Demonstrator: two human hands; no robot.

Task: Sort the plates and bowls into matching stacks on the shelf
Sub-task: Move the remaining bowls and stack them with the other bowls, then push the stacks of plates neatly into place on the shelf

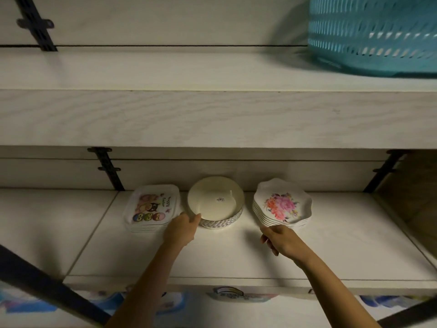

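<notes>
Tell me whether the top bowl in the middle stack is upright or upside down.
Upright: the top bowl shows its cream inside and a small sticker, nested in the stack. The left hand holds its near rim.

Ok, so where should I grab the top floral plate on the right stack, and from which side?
Pinch the near scalloped rim of the top floral plate, thumb on top, fingers beneath, coming from the front. The rim flares up clear of the plate below, the right hand is close there, and the upper shelf probably hampers a reach from above.
</notes>
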